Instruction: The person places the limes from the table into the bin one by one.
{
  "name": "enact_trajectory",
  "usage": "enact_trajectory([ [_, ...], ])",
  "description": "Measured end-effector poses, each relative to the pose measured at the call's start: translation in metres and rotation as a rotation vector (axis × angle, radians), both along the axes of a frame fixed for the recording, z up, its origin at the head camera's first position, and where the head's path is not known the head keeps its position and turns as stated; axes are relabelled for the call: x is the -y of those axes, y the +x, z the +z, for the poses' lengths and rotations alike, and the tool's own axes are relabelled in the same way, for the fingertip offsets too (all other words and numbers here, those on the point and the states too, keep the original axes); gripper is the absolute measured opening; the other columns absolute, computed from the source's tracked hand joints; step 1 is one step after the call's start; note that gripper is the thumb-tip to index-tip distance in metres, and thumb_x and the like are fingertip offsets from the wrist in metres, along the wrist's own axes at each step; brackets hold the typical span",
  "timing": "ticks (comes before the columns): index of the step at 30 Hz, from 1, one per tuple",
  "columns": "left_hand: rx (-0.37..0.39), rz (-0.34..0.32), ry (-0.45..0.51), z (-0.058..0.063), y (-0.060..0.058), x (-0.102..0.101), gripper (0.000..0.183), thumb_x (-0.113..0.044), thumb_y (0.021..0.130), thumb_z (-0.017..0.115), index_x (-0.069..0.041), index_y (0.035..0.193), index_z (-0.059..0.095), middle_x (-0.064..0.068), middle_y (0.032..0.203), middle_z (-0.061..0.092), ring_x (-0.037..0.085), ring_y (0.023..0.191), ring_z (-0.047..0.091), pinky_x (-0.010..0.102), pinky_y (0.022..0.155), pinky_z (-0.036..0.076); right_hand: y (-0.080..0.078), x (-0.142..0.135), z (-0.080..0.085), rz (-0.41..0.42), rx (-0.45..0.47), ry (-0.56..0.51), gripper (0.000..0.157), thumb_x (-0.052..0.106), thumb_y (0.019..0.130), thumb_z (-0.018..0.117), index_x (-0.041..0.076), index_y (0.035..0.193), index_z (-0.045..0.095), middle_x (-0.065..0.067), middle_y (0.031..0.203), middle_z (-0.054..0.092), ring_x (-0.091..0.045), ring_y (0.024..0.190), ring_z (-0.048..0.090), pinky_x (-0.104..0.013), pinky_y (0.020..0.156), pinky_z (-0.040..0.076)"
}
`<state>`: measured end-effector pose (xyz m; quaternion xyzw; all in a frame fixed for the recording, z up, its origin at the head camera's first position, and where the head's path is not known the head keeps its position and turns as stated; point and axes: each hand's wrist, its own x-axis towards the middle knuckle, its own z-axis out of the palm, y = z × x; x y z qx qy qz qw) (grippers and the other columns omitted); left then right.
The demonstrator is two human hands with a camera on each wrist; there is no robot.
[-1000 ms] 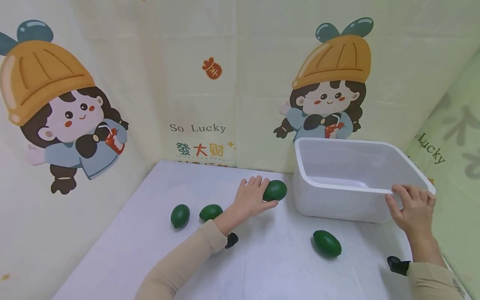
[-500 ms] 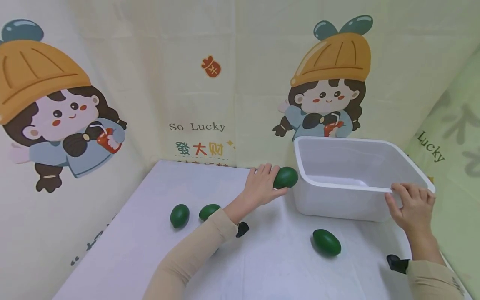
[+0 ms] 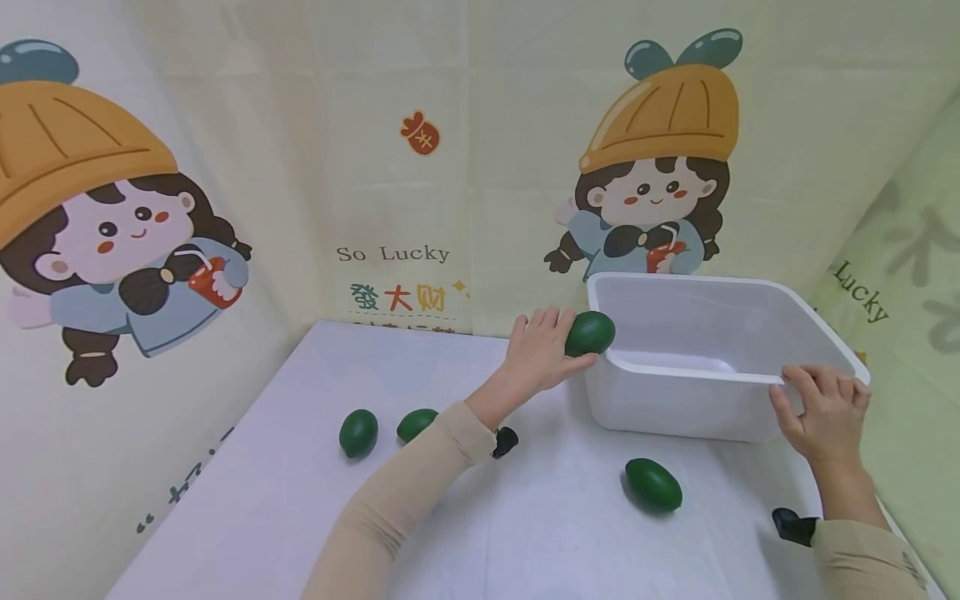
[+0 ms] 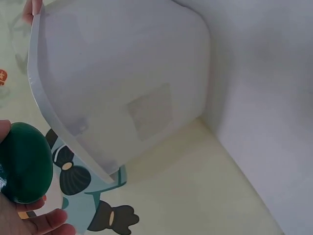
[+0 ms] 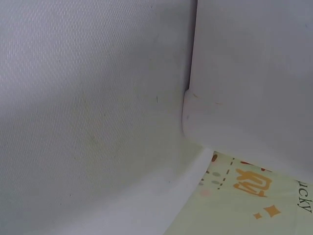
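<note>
Now, in the head view, the left hand (image 3: 542, 350) gripped a dark green fruit (image 3: 592, 335), its thumb along the near side and its fingers round the back. A second earlier that hand was over the white table (image 3: 540, 517), short of the white bin (image 3: 675, 396); since then it had travelled rightward and up, so the fruit overlapped the bin's left rim. For the work in hand, this seemed to mean the carry across was nearly over, though the fruit did not look to be inside yet. Whether it touched the rim could not be told from there. The right hand (image 3: 825, 417) had stayed put, its fingers hooked over the near rim towards the right corner, apparently steadying the bin. Three more green fruits lay unmoved on the table: one at far left (image 3: 358, 433), one partly behind the left sleeve (image 3: 415, 425), one in front of the bin (image 3: 653, 486).

From the left wrist, the held fruit sat between fingers and thumb, with a strip of patterned backdrop (image 4: 57, 147) between it and the rim.

As for the right wrist, it showed only table, bin wall and backdrop; no part of either hand appeared.
</note>
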<state>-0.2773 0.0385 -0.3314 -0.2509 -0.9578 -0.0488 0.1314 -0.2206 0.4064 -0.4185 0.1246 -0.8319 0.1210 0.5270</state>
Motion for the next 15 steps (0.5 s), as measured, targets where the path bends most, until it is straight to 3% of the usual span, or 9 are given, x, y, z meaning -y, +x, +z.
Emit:
enact_trajectory([
  [10, 0.026, -0.001, 0.009, 0.011, -0.009, -0.021, 0.070, -0.067, 0.081, 0.040, -0.019, 0.132, 0.037, -0.001, 0.115, 0.044, 0.014, 0.104, 0.038, 0.034, 0.083, 0.034, -0.002, 0.000, -0.001, 0.009, -0.038, -0.008, 0.060, 0.057, 0.086, 0.037, 0.000, 0.092, 0.055, -0.024, 0.088, 0.048, -0.044, 0.079, 0.035, -0.056, 0.073, 0.017],
  [15, 0.036, 0.000, 0.005, 0.015, -0.013, -0.033, 0.073, -0.066, 0.081, 0.040, -0.020, 0.137, 0.033, 0.001, 0.132, 0.039, 0.015, 0.115, 0.036, 0.037, 0.091, 0.033, -0.003, -0.001, -0.002, 0.010, -0.043, -0.005, 0.060, 0.057, 0.086, 0.037, 0.000, 0.092, 0.055, -0.024, 0.088, 0.048, -0.044, 0.079, 0.035, -0.056, 0.073, 0.017],
])
